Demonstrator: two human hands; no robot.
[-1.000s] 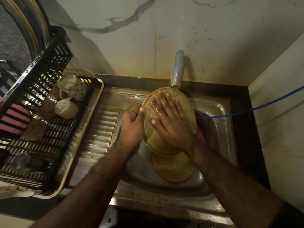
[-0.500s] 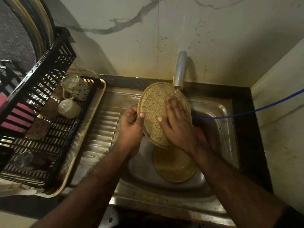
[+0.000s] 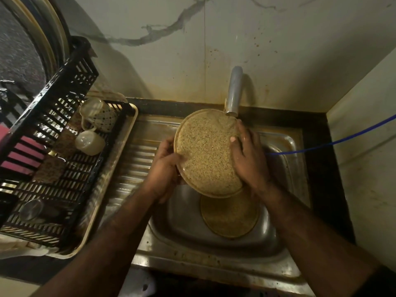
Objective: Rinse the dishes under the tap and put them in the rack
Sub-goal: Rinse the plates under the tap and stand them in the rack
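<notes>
The steel sink (image 3: 285,146) sits under the tap (image 3: 234,91), with the black rack (image 3: 53,129) on its tray just to the left — close enough that a rinsed dish need only swing across the drainboard. The person holds a speckled plate (image 3: 206,151) tilted over the basin, its top edge right below the spout, probably so water runs down its face. The left hand (image 3: 165,168) grips the plate's left rim; the right hand (image 3: 246,155) curls round the right edge, thumb on the face. A second plate (image 3: 230,215) lies in the basin, partly covered. No stream is clearly visible — whether water flows cannot be told. Two cups (image 3: 94,131) rest in the rack.
</notes>
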